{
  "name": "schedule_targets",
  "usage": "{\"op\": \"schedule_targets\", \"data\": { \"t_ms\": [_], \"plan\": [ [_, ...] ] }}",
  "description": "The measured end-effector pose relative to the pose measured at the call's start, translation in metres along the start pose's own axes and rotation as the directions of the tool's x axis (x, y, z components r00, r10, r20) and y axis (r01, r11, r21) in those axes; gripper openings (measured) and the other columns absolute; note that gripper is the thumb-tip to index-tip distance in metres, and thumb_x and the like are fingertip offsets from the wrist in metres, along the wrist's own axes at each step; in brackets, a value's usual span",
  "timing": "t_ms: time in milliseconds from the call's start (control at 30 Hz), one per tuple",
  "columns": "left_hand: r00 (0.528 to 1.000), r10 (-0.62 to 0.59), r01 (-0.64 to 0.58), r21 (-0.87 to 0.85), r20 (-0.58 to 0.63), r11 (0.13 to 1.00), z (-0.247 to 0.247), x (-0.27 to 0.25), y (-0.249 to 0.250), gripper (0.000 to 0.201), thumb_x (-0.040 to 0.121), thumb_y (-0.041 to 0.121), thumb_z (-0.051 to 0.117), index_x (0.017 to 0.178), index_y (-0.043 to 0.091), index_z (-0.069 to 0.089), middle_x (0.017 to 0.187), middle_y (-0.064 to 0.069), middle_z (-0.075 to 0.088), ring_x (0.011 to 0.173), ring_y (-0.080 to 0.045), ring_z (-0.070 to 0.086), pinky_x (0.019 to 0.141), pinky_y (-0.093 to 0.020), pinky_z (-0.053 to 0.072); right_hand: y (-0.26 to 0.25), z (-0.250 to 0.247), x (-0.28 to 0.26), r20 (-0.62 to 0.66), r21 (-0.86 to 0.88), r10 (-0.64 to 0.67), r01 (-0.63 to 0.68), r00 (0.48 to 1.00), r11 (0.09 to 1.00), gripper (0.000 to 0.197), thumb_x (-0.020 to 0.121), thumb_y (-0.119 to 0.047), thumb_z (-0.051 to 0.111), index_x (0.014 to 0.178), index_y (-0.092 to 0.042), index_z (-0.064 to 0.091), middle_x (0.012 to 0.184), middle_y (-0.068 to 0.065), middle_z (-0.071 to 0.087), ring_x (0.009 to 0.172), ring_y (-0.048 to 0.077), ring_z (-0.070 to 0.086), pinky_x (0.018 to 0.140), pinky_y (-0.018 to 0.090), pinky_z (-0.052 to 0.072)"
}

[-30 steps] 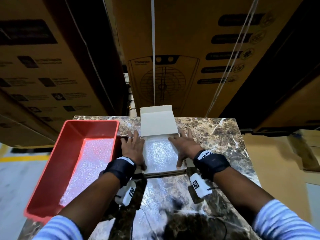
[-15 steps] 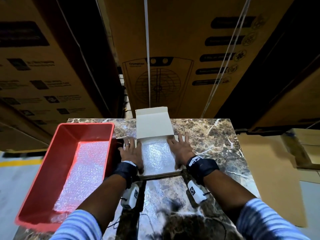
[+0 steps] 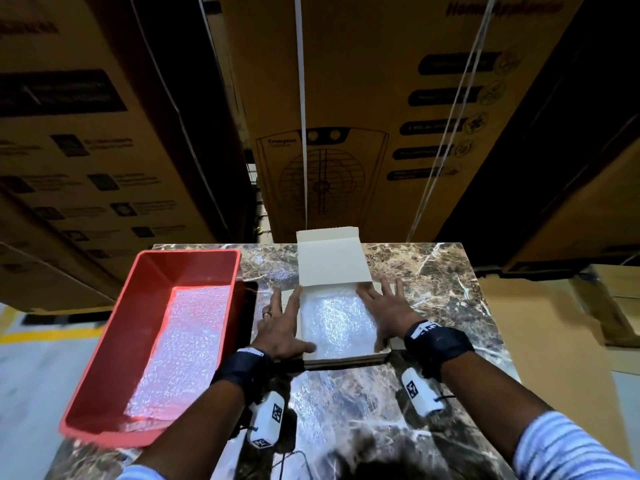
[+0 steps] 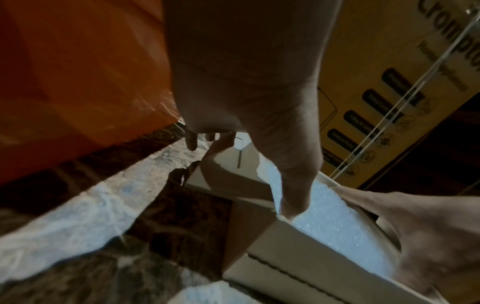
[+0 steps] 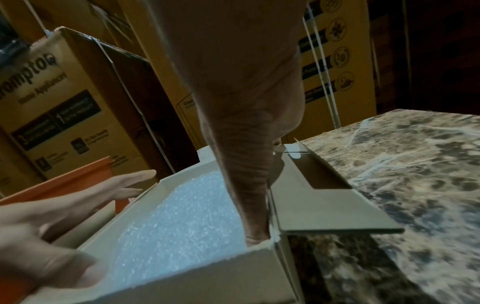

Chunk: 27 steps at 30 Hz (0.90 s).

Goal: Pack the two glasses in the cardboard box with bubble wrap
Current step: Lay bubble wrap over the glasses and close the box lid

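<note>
A small white cardboard box point(image 3: 346, 358) lies on the marble table with its lid point(image 3: 330, 258) folded back. Bubble wrap point(image 3: 337, 320) covers its inside; no glass shows in any view. My left hand point(image 3: 282, 323) lies flat on the box's left flap, fingers straight, thumb at the near left corner. My right hand point(image 3: 382, 311) lies flat on the right flap, with its thumb point(image 5: 254, 226) pressed down inside the right wall beside the bubble wrap point(image 5: 182, 216). In the left wrist view the left thumb point(image 4: 293, 205) also dips into the box against the bubble wrap point(image 4: 337, 226).
A red plastic tray point(image 3: 114, 327) holding a sheet of bubble wrap point(image 3: 183, 341) stands close to the left of the box. Bare marble table point(image 3: 433, 282) lies to the right and in front. Tall printed cartons point(image 3: 346, 116) rise right behind the table.
Both hands stay at the box's two sides. The left hand's fingers have stretched farther forward along the left flap. The box has not moved.
</note>
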<state>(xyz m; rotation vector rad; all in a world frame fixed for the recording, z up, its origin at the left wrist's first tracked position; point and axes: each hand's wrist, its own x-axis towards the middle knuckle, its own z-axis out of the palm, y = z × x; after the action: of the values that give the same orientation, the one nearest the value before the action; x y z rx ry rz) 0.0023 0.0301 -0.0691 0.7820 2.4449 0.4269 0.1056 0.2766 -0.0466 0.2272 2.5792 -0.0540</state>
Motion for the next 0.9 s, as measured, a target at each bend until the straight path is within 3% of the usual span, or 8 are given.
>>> {"op": "schedule_targets", "data": {
  "t_ms": [133, 267, 333, 433, 600, 700, 800, 900],
  "plan": [
    [0.99, 0.026, -0.066, -0.289, -0.138, 0.955, 0.006, -0.009, 0.006, 0.134, 0.072, 0.035, 0.091, 0.156, 0.05, -0.013, 0.166, -0.003, -0.021, 0.155, -0.043, 0.008, 0.122, -0.057, 0.024, 0.015, 0.009, -0.017, -0.065, 0.195, -0.04, 0.052, 0.997, 0.979, 0.143, 0.058, -0.048, 0.095, 0.163, -0.022, 0.002, 0.171, -0.001, 0.007, 0.155, 0.04, -0.009, 0.119, 0.069, -0.01],
    [0.954, -0.147, 0.001, -0.485, -0.262, 0.875, 0.002, -0.019, 0.011, 0.115, 0.082, 0.016, 0.085, 0.163, 0.023, 0.005, 0.164, -0.015, 0.008, 0.146, -0.035, 0.032, 0.114, -0.036, 0.032, 0.036, 0.017, -0.035, -0.225, 0.463, 0.036, 0.074, 0.974, 0.883, 0.109, 0.071, -0.039, 0.091, 0.158, -0.03, 0.025, 0.166, -0.001, 0.018, 0.152, 0.031, 0.018, 0.124, 0.051, 0.022],
    [0.935, -0.22, 0.026, -0.566, -0.278, 0.824, -0.001, -0.021, 0.009, 0.109, 0.083, 0.015, 0.083, 0.164, 0.019, 0.009, 0.163, -0.017, 0.022, 0.145, -0.035, 0.035, 0.116, -0.04, 0.034, 0.044, 0.024, -0.045, -0.282, 0.586, 0.115, 0.076, 0.952, 0.807, 0.092, 0.081, -0.034, 0.084, 0.156, -0.028, 0.031, 0.161, 0.004, 0.027, 0.146, 0.029, 0.031, 0.118, 0.043, 0.034],
    [0.913, -0.281, 0.023, -0.651, -0.295, 0.758, -0.004, -0.026, 0.006, 0.098, 0.086, 0.011, 0.079, 0.163, 0.018, 0.019, 0.155, -0.016, 0.044, 0.138, -0.034, 0.047, 0.112, -0.043, 0.044, 0.048, 0.037, -0.057, -0.315, 0.677, 0.262, 0.022, 0.912, 0.736, 0.068, 0.097, -0.03, 0.066, 0.156, -0.026, 0.031, 0.157, 0.008, 0.031, 0.14, 0.031, 0.038, 0.113, 0.044, 0.039],
    [0.88, -0.318, -0.03, -0.711, -0.352, 0.702, -0.003, -0.031, 0.002, 0.084, 0.085, 0.012, 0.08, 0.157, 0.022, 0.038, 0.129, -0.016, 0.066, 0.105, -0.034, 0.07, 0.09, -0.046, 0.061, 0.035, 0.046, -0.08, -0.243, 0.83, 0.341, 0.013, 0.908, 0.557, 0.059, 0.109, -0.031, 0.041, 0.161, -0.017, 0.016, 0.121, 0.017, 0.062, 0.098, 0.031, 0.062, 0.072, 0.035, 0.046],
    [0.877, -0.311, -0.062, -0.729, -0.366, 0.682, -0.003, -0.037, 0.006, 0.07, 0.087, 0.008, 0.077, 0.15, 0.016, 0.047, 0.115, -0.012, 0.071, 0.087, -0.019, 0.072, 0.065, -0.018, 0.057, 0.031, 0.054, -0.083, -0.187, 0.871, 0.385, -0.029, 0.904, 0.491, 0.059, 0.111, -0.035, 0.034, 0.163, -0.016, 0.011, 0.122, 0.02, 0.064, 0.104, 0.035, 0.063, 0.084, 0.038, 0.049],
    [0.885, -0.277, -0.088, -0.719, -0.375, 0.689, -0.003, -0.04, 0.011, 0.057, 0.085, -0.001, 0.075, 0.139, 0.013, 0.06, 0.111, -0.008, 0.072, 0.09, -0.016, 0.07, 0.054, -0.009, 0.051, 0.028, 0.061, -0.082, -0.183, 0.92, 0.439, -0.004, 0.88, 0.391, 0.054, 0.109, -0.024, 0.04, 0.16, -0.015, 0.023, 0.083, 0.007, 0.059, 0.069, 0.022, 0.053, 0.061, 0.031, 0.04],
    [0.894, -0.255, -0.102, -0.722, -0.369, 0.685, 0.0, -0.041, 0.017, 0.052, 0.081, -0.005, 0.078, 0.129, 0.012, 0.067, 0.106, -0.005, 0.071, 0.092, -0.018, 0.07, 0.059, -0.012, 0.054, 0.026, 0.061, -0.085, -0.193, 0.948, 0.52, 0.021, 0.832, 0.319, 0.035, 0.106, -0.011, 0.045, 0.141, -0.015, 0.047, 0.075, -0.001, 0.057, 0.058, 0.013, 0.046, 0.046, 0.017, 0.035]
  ]
}}
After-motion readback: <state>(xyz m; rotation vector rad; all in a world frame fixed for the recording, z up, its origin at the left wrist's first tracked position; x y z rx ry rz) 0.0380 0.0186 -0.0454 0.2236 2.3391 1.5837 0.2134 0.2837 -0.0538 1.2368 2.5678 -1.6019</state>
